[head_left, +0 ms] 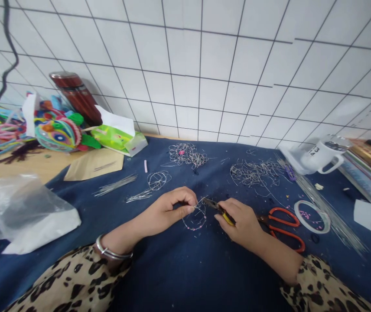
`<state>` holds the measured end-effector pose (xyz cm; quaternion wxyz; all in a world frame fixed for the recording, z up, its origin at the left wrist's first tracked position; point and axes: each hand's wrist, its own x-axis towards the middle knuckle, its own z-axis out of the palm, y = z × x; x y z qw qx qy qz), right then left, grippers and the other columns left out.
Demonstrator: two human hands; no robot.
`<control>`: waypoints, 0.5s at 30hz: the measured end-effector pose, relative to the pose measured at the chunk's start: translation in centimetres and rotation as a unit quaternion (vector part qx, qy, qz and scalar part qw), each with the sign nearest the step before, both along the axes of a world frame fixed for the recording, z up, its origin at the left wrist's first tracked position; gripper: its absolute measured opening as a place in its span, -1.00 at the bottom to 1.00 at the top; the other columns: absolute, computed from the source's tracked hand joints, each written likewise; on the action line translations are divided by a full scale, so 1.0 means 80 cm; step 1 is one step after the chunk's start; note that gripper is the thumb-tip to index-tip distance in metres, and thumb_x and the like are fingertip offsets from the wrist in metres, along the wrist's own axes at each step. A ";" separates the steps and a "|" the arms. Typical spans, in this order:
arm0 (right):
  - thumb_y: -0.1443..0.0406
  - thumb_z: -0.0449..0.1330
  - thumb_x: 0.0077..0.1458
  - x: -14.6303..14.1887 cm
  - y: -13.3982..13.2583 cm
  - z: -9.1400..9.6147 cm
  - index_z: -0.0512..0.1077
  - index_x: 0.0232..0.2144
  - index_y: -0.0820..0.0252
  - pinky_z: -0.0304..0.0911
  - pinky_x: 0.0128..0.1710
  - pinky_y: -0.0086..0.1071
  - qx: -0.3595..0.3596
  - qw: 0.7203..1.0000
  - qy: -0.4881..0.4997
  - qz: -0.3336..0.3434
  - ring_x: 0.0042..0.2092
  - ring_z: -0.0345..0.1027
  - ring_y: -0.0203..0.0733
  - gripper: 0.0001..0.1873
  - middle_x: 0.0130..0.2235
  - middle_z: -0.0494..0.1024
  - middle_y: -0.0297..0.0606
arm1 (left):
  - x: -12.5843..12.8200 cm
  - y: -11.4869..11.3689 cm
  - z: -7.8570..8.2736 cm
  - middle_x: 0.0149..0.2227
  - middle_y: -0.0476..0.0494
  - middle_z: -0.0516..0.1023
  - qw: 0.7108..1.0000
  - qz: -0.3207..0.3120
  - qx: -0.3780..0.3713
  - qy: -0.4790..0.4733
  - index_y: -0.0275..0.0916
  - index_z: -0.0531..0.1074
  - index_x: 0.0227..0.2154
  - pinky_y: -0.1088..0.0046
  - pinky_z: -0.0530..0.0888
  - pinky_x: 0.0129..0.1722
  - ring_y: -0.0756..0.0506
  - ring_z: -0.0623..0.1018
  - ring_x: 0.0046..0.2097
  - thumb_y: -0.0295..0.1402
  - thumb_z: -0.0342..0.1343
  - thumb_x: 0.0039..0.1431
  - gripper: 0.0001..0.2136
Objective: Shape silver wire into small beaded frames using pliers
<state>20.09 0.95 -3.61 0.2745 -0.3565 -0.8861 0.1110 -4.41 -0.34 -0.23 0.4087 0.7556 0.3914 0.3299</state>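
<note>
Between the thumb and fingers of my left hand [169, 208] is a thin wire ring [194, 228] strung with small pink beads, hanging just above the blue cloth. My right hand [239, 221] is closed round the yellow-handled pliers [227, 216]. The dark jaws of the pliers point left and meet the wire ends at the top of the ring; whether they grip the wire I cannot tell. Red-handled scissors [284, 229] lie right behind my right hand, their blades partly hidden by it. Left of the ring, a coil of wire [159, 180] rests on the cloth.
Tangled wire [257, 173] and wire loops [185, 154] lie farther back. At right are a clear ring dish [326, 223] with pink beads, long straight wires [338, 221] and a white mug [323, 156]. A plastic bag [26, 208], tissue pack [117, 136] and red thermos [78, 97] are left.
</note>
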 end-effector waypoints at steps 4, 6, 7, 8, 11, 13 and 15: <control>0.26 0.09 0.12 0.000 -0.002 0.001 0.35 -0.16 0.25 0.27 -0.22 -0.28 0.055 0.998 -0.022 -0.025 -0.24 0.31 -0.16 -0.76 -0.28 0.44 -0.15 | 0.000 -0.001 0.001 -0.25 -0.12 0.38 1.000 -0.003 -0.009 0.010 -0.30 0.36 -0.36 0.41 0.35 -0.18 -0.02 0.40 -0.23 -0.39 0.00 0.20 -0.90; 0.27 0.09 0.12 0.000 -0.003 0.003 0.35 -0.15 0.26 0.27 -0.21 -0.27 0.075 0.996 -0.031 -0.028 -0.24 0.30 -0.15 -0.75 -0.28 0.44 -0.15 | 0.001 0.000 0.001 -0.26 -0.12 0.39 1.000 -0.004 -0.013 0.013 -0.31 0.37 -0.36 0.41 0.35 -0.18 -0.02 0.40 -0.24 -0.39 0.00 0.19 -0.90; 0.27 0.09 0.12 0.000 -0.003 0.004 0.35 -0.15 0.26 0.27 -0.22 -0.27 0.084 0.995 -0.035 -0.028 -0.24 0.30 -0.15 -0.75 -0.29 0.44 -0.15 | 0.001 0.000 0.001 -0.26 -0.12 0.39 1.000 -0.004 -0.015 0.012 -0.31 0.37 -0.36 0.41 0.35 -0.19 -0.02 0.40 -0.24 -0.39 0.00 0.19 -0.90; 0.27 0.09 0.12 -0.001 -0.003 0.005 0.35 -0.16 0.26 0.27 -0.22 -0.27 0.093 0.995 -0.038 -0.028 -0.25 0.30 -0.15 -0.75 -0.29 0.44 -0.15 | 0.001 0.000 0.001 -0.26 -0.12 0.39 1.000 -0.003 -0.017 0.010 -0.31 0.37 -0.36 0.42 0.35 -0.19 -0.02 0.40 -0.24 -0.39 0.01 0.19 -0.90; 0.28 0.09 0.12 -0.001 -0.003 0.007 0.35 -0.15 0.27 0.27 -0.24 -0.27 0.114 0.992 -0.048 -0.028 -0.27 0.29 -0.15 -0.75 -0.31 0.44 -0.16 | 0.002 -0.001 0.000 -0.27 -0.12 0.39 0.999 -0.004 -0.039 0.000 -0.32 0.37 -0.37 0.42 0.35 -0.21 -0.02 0.41 -0.25 -0.39 0.01 0.18 -0.90; 0.28 0.09 0.12 -0.001 -0.003 0.007 0.35 -0.14 0.26 0.26 -0.24 -0.26 0.119 0.991 -0.053 -0.026 -0.28 0.29 -0.15 -0.75 -0.30 0.44 -0.16 | 0.002 -0.001 -0.001 -0.28 -0.12 0.40 0.998 -0.009 -0.062 -0.011 -0.32 0.36 -0.37 0.43 0.35 -0.23 -0.02 0.41 -0.26 -0.38 0.02 0.18 -0.90; 0.28 0.09 0.12 -0.001 -0.002 0.006 0.35 -0.14 0.25 0.26 -0.23 -0.26 0.111 0.992 -0.049 -0.022 -0.27 0.29 -0.15 -0.75 -0.30 0.44 -0.17 | 0.003 -0.002 -0.002 -0.31 -0.11 0.40 0.995 -0.016 -0.089 -0.027 -0.33 0.36 -0.37 0.44 0.35 -0.25 -0.02 0.40 -0.28 -0.38 0.03 0.17 -0.89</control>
